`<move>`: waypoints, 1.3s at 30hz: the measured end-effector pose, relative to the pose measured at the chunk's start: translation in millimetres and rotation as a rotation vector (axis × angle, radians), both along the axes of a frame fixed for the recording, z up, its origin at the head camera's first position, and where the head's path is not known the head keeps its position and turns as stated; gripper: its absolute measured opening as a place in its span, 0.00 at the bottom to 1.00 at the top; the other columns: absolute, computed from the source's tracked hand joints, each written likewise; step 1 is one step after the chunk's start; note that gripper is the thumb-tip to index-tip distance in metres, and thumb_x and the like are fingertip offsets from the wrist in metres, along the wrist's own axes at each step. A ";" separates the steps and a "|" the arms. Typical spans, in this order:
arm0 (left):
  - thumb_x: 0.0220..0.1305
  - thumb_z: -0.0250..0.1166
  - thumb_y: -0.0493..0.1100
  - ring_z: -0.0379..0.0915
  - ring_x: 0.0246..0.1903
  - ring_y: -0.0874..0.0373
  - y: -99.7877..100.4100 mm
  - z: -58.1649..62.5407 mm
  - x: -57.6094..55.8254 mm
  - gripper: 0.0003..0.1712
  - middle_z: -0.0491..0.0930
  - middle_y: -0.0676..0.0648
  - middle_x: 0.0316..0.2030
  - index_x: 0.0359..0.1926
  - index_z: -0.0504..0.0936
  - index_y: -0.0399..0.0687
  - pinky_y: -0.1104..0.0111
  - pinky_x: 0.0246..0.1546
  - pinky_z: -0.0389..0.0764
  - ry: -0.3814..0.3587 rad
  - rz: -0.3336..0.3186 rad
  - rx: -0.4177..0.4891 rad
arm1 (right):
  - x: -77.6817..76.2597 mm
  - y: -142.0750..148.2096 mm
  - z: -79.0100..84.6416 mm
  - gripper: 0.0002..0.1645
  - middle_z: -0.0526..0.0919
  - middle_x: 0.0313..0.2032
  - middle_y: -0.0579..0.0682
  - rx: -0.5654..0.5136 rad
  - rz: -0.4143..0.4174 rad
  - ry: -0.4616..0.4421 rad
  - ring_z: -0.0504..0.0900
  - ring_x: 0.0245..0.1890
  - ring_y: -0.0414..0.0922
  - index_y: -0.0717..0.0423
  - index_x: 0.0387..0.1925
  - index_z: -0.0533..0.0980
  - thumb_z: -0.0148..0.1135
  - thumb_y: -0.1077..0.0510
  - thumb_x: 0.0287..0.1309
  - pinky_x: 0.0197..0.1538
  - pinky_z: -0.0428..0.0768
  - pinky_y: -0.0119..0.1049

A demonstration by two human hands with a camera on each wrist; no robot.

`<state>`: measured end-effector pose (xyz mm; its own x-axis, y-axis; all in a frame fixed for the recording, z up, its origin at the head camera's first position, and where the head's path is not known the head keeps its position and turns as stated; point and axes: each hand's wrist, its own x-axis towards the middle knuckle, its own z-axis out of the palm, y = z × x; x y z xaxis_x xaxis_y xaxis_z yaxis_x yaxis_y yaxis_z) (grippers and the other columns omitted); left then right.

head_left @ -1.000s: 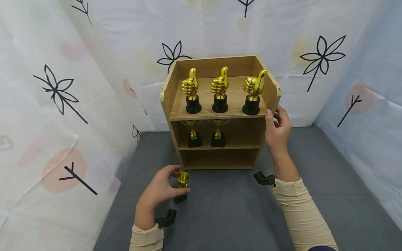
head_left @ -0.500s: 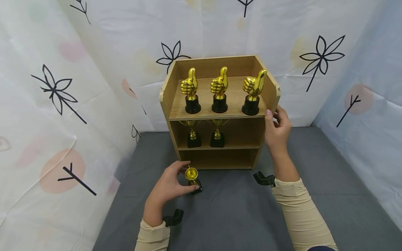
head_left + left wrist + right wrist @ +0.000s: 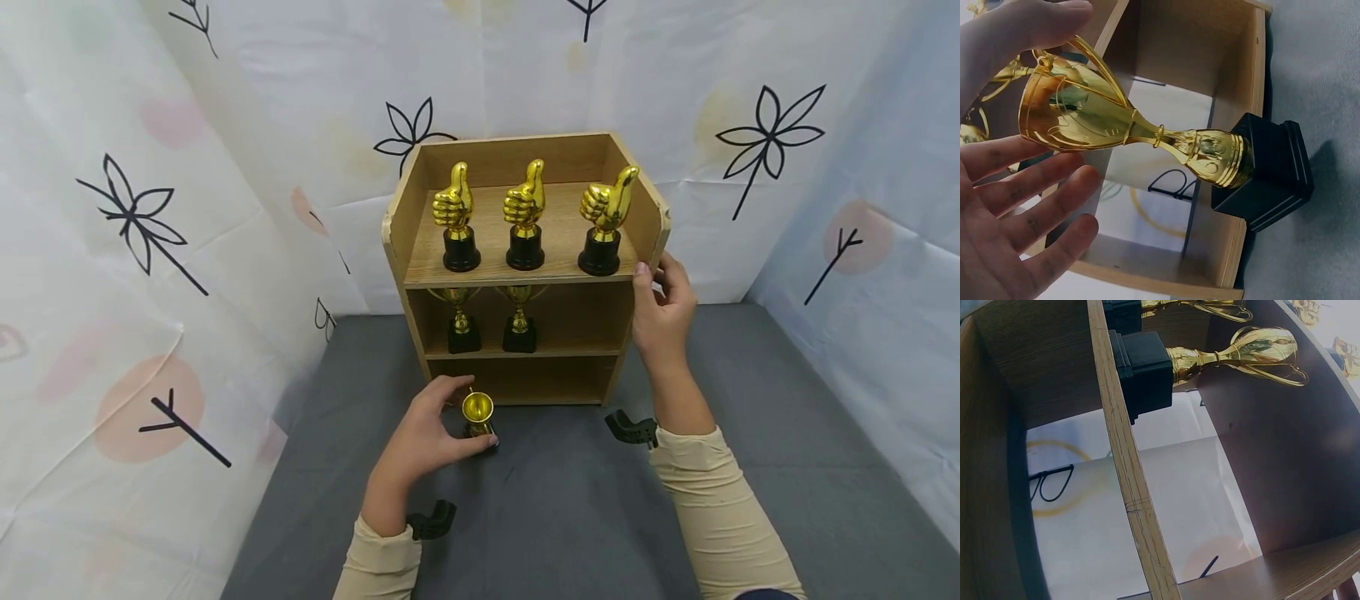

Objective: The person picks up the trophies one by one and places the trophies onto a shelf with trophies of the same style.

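My left hand [image 3: 423,429] holds a gold trophy cup [image 3: 477,408] with a black square base by its cup, thumb and index finger at the two handles. It stands just in front of the shelf's bottom compartment. In the left wrist view the trophy cup [image 3: 1079,115] shows whole, the other fingers [image 3: 1054,206] spread beside it. My right hand [image 3: 665,317] grips the right side panel of the wooden shelf [image 3: 517,281], thumb on the front edge. Two matching trophy cups [image 3: 462,335] stand on the middle level, left and centre, their tops partly hidden by the board above.
Three gold thumbs-up trophies [image 3: 524,208] with round black bases line the top level. A grey cloth [image 3: 555,508] covers the table. Patterned white curtains [image 3: 315,83] rise behind and beside it. In the right wrist view, a wooden divider [image 3: 1129,469] separates the lower two compartments.
My left hand has carried the trophy cup to the right and a little forward, toward the shelf's bottom compartment. The right hand and the shelf have stayed in place.
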<state>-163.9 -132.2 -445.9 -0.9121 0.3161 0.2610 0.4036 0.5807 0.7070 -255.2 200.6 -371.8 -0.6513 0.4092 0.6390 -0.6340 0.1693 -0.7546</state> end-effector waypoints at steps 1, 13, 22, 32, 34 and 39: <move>0.47 0.88 0.52 0.81 0.53 0.58 1.2 0.1 -0.4 0.50 0.80 0.54 0.55 0.71 0.77 0.50 0.58 0.57 0.85 0.010 -0.002 -0.004 | 0.2 0.1 -0.1 0.22 0.84 0.56 0.46 0.000 0.001 -0.001 0.81 0.50 0.38 0.59 0.65 0.81 0.60 0.59 0.73 0.49 0.79 0.27; 0.48 0.87 0.57 0.80 0.51 0.61 11.5 2.8 -3.6 0.50 0.80 0.56 0.56 0.71 0.78 0.49 0.59 0.54 0.86 0.083 -0.005 0.030 | -1.7 1.3 -1.9 0.22 0.84 0.55 0.43 0.013 0.003 0.014 0.82 0.49 0.37 0.59 0.64 0.81 0.59 0.60 0.74 0.47 0.78 0.26; 0.49 0.86 0.62 0.79 0.52 0.59 20.4 10.9 -4.8 0.49 0.80 0.58 0.57 0.71 0.78 0.57 0.57 0.55 0.85 0.077 0.033 0.011 | -1.6 1.8 -1.8 0.21 0.84 0.55 0.45 0.020 0.011 0.020 0.83 0.50 0.38 0.59 0.64 0.82 0.59 0.59 0.74 0.48 0.79 0.27; 0.49 0.86 0.62 0.77 0.52 0.60 27.5 18.9 -8.0 0.49 0.81 0.55 0.57 0.70 0.79 0.52 0.55 0.54 0.85 0.115 0.021 0.019 | -1.6 1.3 -2.0 0.21 0.84 0.55 0.44 0.013 0.008 0.008 0.82 0.50 0.37 0.60 0.64 0.81 0.60 0.60 0.74 0.48 0.79 0.27; 0.49 0.86 0.61 0.78 0.53 0.56 29.1 20.1 -8.9 0.50 0.82 0.51 0.58 0.70 0.79 0.49 0.50 0.56 0.84 0.118 0.014 0.034 | -2.1 1.4 -2.2 0.22 0.84 0.55 0.43 0.012 0.008 0.014 0.82 0.49 0.37 0.61 0.64 0.81 0.59 0.61 0.74 0.48 0.79 0.27; 0.50 0.85 0.61 0.79 0.56 0.45 32.5 23.4 -10.1 0.50 0.81 0.47 0.62 0.71 0.78 0.47 0.44 0.57 0.83 0.109 0.006 0.049 | -3.0 2.1 -2.3 0.22 0.83 0.54 0.38 0.009 0.009 0.019 0.82 0.49 0.36 0.61 0.65 0.81 0.59 0.61 0.74 0.47 0.79 0.26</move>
